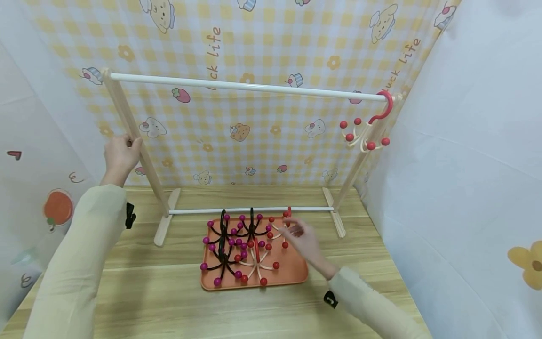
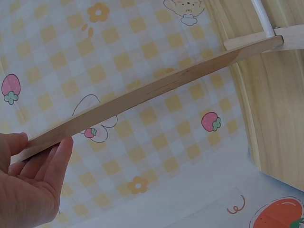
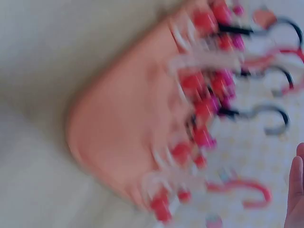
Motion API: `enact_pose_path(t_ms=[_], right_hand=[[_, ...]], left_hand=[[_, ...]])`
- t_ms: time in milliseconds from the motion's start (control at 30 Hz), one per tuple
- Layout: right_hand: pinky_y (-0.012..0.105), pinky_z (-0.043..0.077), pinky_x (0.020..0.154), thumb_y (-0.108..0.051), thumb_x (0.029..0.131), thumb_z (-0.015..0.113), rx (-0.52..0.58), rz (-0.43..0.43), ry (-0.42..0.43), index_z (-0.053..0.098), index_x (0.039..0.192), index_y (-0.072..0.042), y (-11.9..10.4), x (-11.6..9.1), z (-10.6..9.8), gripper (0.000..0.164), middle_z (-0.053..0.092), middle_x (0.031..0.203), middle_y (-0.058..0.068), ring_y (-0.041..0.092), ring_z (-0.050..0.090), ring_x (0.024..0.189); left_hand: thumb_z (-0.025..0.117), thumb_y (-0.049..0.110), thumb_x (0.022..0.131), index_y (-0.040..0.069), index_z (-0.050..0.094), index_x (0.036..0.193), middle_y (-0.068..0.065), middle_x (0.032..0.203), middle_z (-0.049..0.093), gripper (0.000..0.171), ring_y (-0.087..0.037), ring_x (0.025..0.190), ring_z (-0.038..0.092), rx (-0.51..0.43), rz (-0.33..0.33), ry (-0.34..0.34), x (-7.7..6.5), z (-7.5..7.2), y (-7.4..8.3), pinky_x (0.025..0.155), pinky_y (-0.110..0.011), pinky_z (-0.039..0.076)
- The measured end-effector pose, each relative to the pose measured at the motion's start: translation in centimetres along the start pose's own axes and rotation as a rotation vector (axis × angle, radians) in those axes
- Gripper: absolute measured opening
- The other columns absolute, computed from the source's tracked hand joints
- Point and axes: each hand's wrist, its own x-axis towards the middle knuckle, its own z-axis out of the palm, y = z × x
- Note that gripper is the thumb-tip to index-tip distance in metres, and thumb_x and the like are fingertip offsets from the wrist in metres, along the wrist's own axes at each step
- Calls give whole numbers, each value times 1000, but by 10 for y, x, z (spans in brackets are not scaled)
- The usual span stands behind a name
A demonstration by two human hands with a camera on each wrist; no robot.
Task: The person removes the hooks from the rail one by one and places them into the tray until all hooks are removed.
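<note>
My left hand (image 1: 122, 151) grips the left wooden post (image 1: 132, 120) of a hanging rack, thumb on one side and fingers on the other. In the left wrist view the post (image 2: 156, 90) slants up from that hand. My right hand (image 1: 306, 241) is over the right part of an orange tray (image 1: 292, 273), fingers loosely extended and holding nothing. Beside its fingertips is a white multi-arm hook hanger (image 1: 277, 233) with red balls, partly covered by the hand. Another such hanger (image 1: 257, 263) stands at the tray's front, its red hook upward. Several black hangers (image 1: 224, 256) with magenta balls fill the left.
A red-hooked white hanger (image 1: 365, 134) hangs from the right end of the rack's white top bar (image 1: 250, 86). A lower white bar (image 1: 195, 211) runs behind the tray between the feet. Checked cloth (image 1: 254, 155) covers the back, and a white wall (image 1: 457, 155) closes the right side.
</note>
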Motion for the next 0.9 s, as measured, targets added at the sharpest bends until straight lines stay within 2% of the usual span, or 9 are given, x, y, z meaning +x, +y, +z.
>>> enact_pose_path(t_ms=[133, 233, 467, 567, 633, 800, 867, 900], right_hand=[[26, 49, 61, -4, 81, 63, -30, -54, 89, 59, 99, 7, -5, 23, -30, 22, 62, 85, 19, 31, 60, 68], [23, 49, 60, -3, 81, 62, -54, -83, 148, 59, 98, 8, -10, 38, -51, 21, 62, 85, 21, 31, 61, 68], [17, 47, 60, 1, 81, 60, -114, -151, 252, 58, 98, 11, -33, 64, -92, 20, 61, 87, 25, 15, 61, 66], [15, 46, 60, 0, 82, 60, -153, -176, 306, 58, 97, 12, -45, 75, -107, 19, 61, 85, 25, 6, 58, 65], [15, 45, 59, -1, 82, 60, -162, -195, 341, 58, 97, 12, -51, 81, -116, 20, 61, 84, 26, 5, 58, 64], [15, 45, 57, -5, 82, 60, -134, -250, 420, 59, 96, 11, -58, 100, -143, 21, 63, 83, 17, 5, 59, 61], [14, 44, 56, -8, 82, 61, -141, -243, 459, 60, 96, 8, -59, 108, -153, 21, 63, 84, 9, 4, 58, 61], [13, 44, 57, -6, 82, 61, -144, -238, 474, 60, 96, 8, -62, 111, -157, 20, 63, 86, 10, 3, 58, 61]], left_hand=[[30, 27, 94, -9, 50, 92, -32, 98, 52, 41, -41, 86, 46, -3, -1, 3, -1, 0, 0, 64, -42, 35], [31, 27, 94, -9, 50, 92, -32, 99, 52, 41, -43, 89, 44, -9, -1, 5, -1, -1, 0, 69, -45, 34], [30, 29, 94, -9, 51, 95, -32, 99, 52, 43, -40, 85, 46, -13, -15, -6, -1, -2, 0, 60, -38, 35], [29, 29, 94, -9, 50, 95, -32, 100, 52, 44, -41, 88, 45, -17, -23, -12, -1, -2, 1, 63, -40, 35], [29, 29, 94, -9, 50, 96, -32, 101, 52, 44, -42, 91, 45, -21, -23, -13, 0, -1, 0, 67, -43, 35], [29, 29, 94, -9, 50, 96, -32, 101, 52, 44, -42, 92, 45, -19, -24, -12, 0, 0, 0, 69, -44, 36], [29, 29, 94, -9, 50, 96, -32, 101, 52, 44, -42, 93, 45, -16, -25, -11, 0, 0, 0, 69, -44, 36], [29, 29, 94, -9, 50, 96, -32, 101, 52, 44, -43, 94, 44, -16, -24, -9, 0, 0, 0, 70, -45, 36]])
